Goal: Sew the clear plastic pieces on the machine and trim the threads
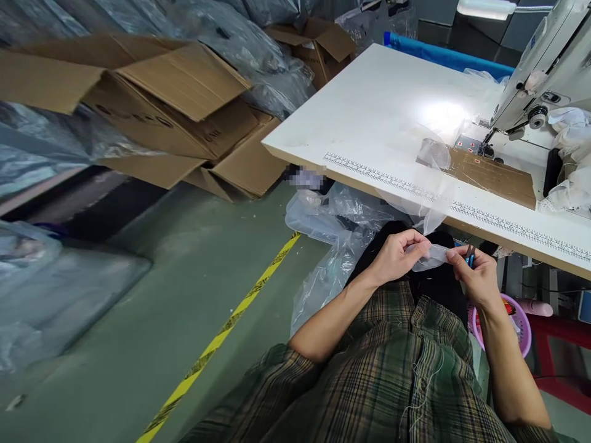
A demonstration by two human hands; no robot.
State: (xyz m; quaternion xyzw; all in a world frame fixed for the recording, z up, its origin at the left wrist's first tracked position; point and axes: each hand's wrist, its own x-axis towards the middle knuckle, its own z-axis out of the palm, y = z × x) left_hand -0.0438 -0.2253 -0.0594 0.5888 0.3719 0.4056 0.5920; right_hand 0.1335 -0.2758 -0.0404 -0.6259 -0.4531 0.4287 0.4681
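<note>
Over my lap, my left hand [401,255] pinches one side of a sheer white fabric piece [430,258]. The other side is between the fingers of my right hand [475,271]. Small blue-handled thread snips [470,256] are also tucked in my right hand, with the dark blades pointing up. A strip of the sheer fabric runs from near my left hand up over the table's front edge. At the upper right, the sewing machine [512,117] stands with its needle area above a brown cardboard piece [489,174] on the white table [369,117].
Open cardboard boxes [175,117] lie at the upper left among plastic-wrapped piles [221,37]. A clear plastic bag [318,289] hangs under the table edge. Yellow-black tape [226,326] crosses the green floor. A pink basket [524,332] sits by my right forearm. White fabric [575,178] lies right of the machine.
</note>
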